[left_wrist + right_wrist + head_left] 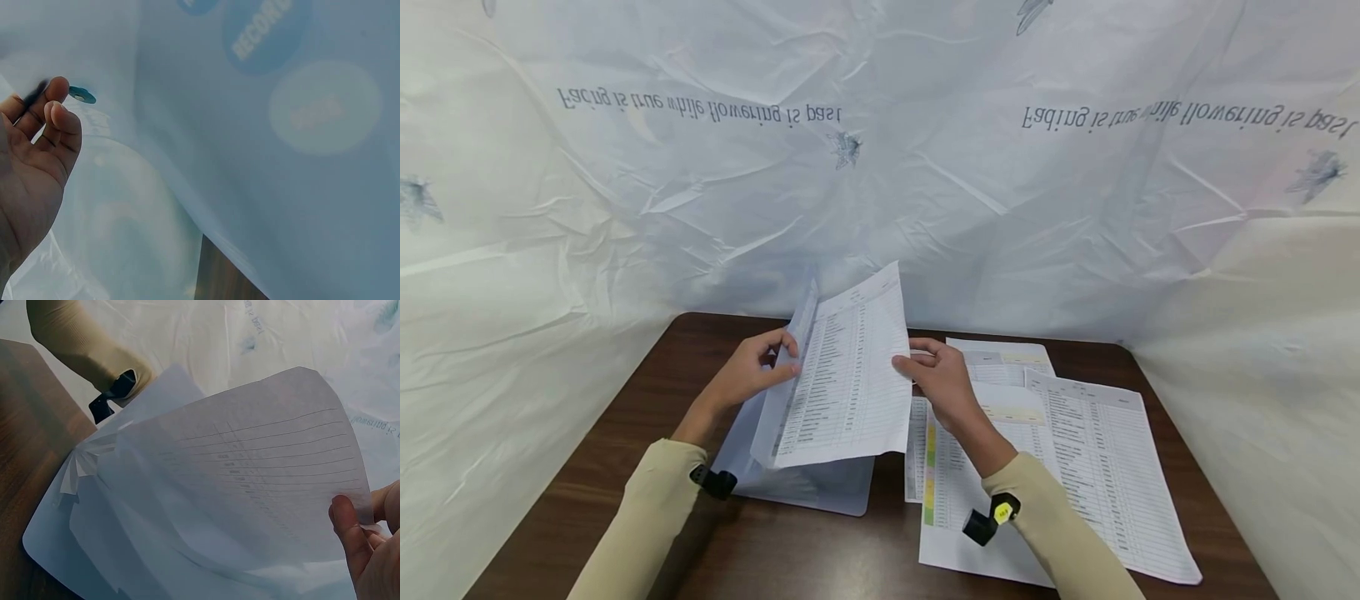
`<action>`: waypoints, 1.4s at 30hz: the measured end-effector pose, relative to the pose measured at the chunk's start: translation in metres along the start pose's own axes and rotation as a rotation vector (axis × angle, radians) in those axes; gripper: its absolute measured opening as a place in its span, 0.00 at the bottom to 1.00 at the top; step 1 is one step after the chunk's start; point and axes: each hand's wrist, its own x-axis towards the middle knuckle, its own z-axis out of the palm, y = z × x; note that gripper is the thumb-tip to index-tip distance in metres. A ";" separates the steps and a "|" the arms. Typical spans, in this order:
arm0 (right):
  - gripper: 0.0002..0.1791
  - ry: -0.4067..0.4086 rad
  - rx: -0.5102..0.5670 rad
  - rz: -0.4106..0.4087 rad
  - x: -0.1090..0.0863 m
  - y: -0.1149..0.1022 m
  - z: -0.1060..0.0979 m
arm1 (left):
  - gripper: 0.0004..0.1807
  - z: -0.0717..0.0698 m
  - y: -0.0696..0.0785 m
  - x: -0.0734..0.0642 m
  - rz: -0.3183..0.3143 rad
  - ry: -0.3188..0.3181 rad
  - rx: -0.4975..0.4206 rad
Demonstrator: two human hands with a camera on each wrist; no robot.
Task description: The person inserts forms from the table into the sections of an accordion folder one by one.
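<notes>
A translucent bluish plastic document folder (808, 492) lies on the table with its upper flap raised. At the flap's left edge my left hand (748, 367) grips the plastic between thumb and fingers. Close to those fingertips, the left wrist view shows a teal snap button (82, 95) and pale round prints on the plastic. My right hand (946, 379) pinches the right edge of a printed list sheet (850, 375), thumb on the front. The sheet stands tilted, partly within the folder; its left side is against the flap. In the right wrist view the sheet bends slightly upward.
Several printed sheets (1108, 467) overlap on the right of the dark wooden table (865, 558), partly under my right forearm. One sheet has a coloured strip (930, 475). A white plastic curtain (880, 208) with printed lettering encloses the table's back and sides.
</notes>
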 end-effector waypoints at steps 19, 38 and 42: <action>0.19 -0.025 0.019 -0.029 0.004 0.008 0.013 | 0.09 0.001 -0.001 0.001 -0.007 0.013 0.024; 0.18 -0.025 -0.033 -0.088 0.006 0.018 0.028 | 0.08 0.000 -0.001 0.001 -0.004 0.018 0.024; 0.18 -0.032 -0.056 -0.108 0.006 0.019 0.032 | 0.08 0.000 -0.002 0.000 -0.007 0.018 0.028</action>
